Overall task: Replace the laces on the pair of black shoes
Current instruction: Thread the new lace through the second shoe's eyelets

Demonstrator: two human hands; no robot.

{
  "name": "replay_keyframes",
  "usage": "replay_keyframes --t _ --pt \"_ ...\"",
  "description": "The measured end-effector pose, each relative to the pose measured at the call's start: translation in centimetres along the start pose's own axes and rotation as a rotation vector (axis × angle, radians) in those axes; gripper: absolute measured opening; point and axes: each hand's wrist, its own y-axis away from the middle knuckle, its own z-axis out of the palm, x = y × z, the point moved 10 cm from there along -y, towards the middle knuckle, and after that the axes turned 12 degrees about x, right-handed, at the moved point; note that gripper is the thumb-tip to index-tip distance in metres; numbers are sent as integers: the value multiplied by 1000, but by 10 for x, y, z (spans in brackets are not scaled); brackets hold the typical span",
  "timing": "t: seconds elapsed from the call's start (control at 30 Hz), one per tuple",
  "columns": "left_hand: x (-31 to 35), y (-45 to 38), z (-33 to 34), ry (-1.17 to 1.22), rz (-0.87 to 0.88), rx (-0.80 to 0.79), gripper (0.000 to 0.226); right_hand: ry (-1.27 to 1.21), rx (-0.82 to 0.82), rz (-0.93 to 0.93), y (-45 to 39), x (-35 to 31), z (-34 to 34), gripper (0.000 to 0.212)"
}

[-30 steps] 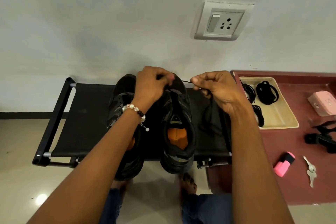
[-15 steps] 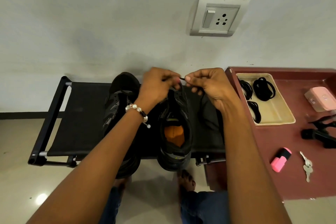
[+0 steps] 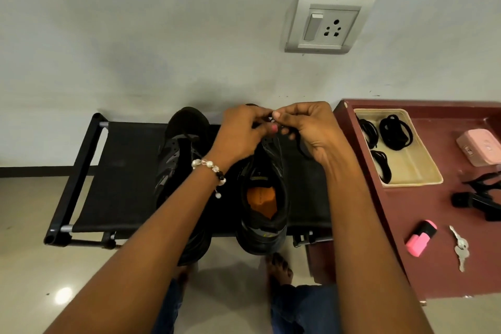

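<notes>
Two black shoes stand side by side on a black fabric stool (image 3: pixel 122 171), toes toward the wall. The left shoe (image 3: pixel 179 154) is partly behind my left forearm. The right shoe (image 3: pixel 264 203) shows an orange insole. Both hands meet over the toe end of the right shoe. My left hand (image 3: pixel 238 133) and my right hand (image 3: pixel 309 130) pinch a thin black lace (image 3: pixel 301 144) between their fingertips. A loop of that lace hangs below my right hand. The eyelets under the hands are hidden.
A dark red table (image 3: pixel 433 225) stands to the right, with a beige tray (image 3: pixel 414 168) holding coiled black laces (image 3: pixel 394 134). Also on it: a pink box (image 3: pixel 479 146), a black tool (image 3: pixel 477 200), a pink highlighter (image 3: pixel 421 237) and keys (image 3: pixel 461 248). My bare feet are below the stool.
My right hand has moved left until its fingertips meet my left hand's over the right shoe's toe. The stretch of lace between the hands has shortened to nothing.
</notes>
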Motion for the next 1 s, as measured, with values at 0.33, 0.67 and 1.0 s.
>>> replay_keyframes --t 0.33,0.67,1.0 --pt "-81 3 -116 -103 -414 648 14 61 150 47 -5 12 -42 4" --pt "-13 -4 -11 75 -101 61 20 35 0 43 1 8 7 7" --pt "-48 -11 -53 -183 -175 299 7 114 19 29 -5 14 0 9"
